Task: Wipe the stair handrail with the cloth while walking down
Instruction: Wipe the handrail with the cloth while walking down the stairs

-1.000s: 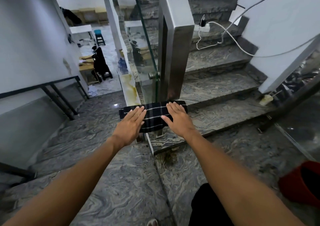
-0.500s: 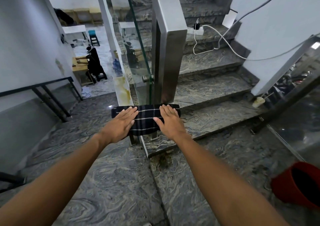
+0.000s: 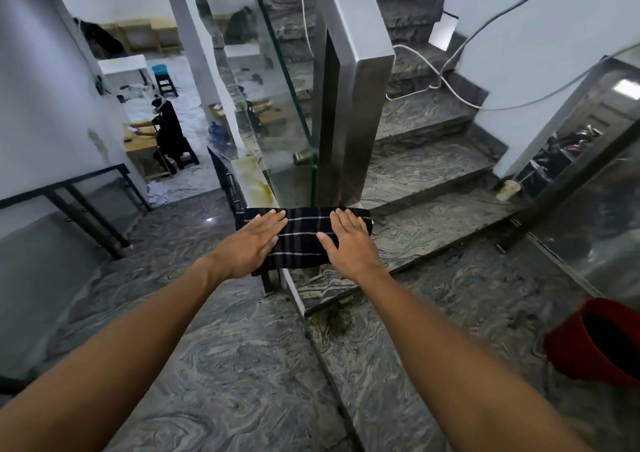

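Marbled stairs (image 3: 426, 174), flat hands (image 3: 256, 240), plaid cloth (image 3: 304, 236)

2 bare forearms are showing, entering from the lower corners of the frame; the left hand (image 3: 251, 243) and right hand (image 3: 349, 242) are wearing no gloves, rings or sleeves.

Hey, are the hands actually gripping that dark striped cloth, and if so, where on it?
Neither grips it. The left hand and right hand lie flat with straight fingers, pressing down on the left and right ends of the cloth, its middle bare between them.
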